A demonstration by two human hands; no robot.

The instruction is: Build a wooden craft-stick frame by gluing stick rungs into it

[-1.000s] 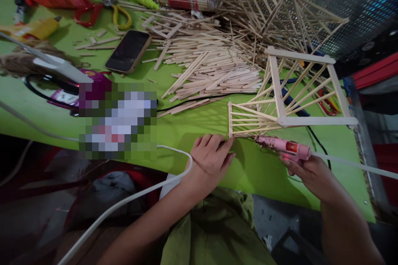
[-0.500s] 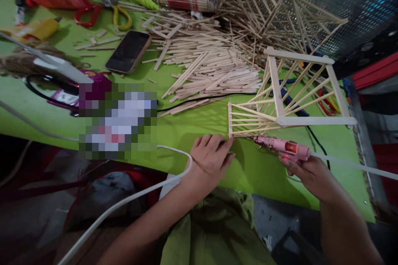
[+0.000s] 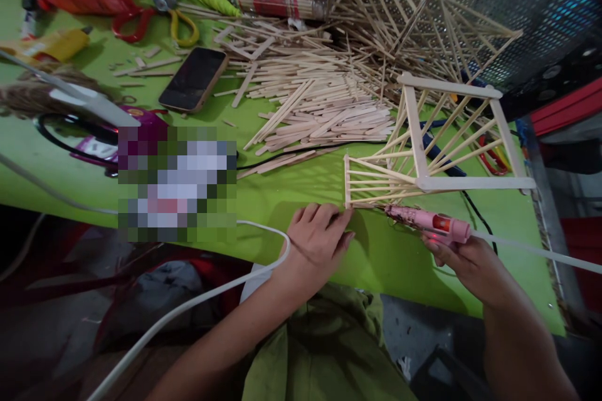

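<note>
My left hand point(image 3: 315, 244) rests palm down on the green table, thumb apart from the index finger. Its index fingertip is at the lower corner of a wooden stick frame point(image 3: 418, 131); whether it presses on it I cannot tell. Flat craft sticks form the frame's square rim, and thin round sticks run slanting to a short crosspiece on the left. My right hand point(image 3: 463, 257) is closed around a pink hot glue gun point(image 3: 433, 222). The gun's nozzle points left, at the frame's lower edge close to that corner. A white glue stick point(image 3: 531, 249) juts from its back.
Loose sticks point(image 3: 320, 88) lie piled behind, below packaged bundles point(image 3: 282, 3). A phone point(image 3: 194, 79), red-handled scissors point(image 3: 134, 24) and a yellow glue gun point(image 3: 59, 45) sit to the left. A white cable point(image 3: 188, 307) crosses over my left wrist. A larger stick structure point(image 3: 423, 6) stands at the back.
The view has shifted very slightly. Both hands, the glue gun and the frame hold nearly the same places.
</note>
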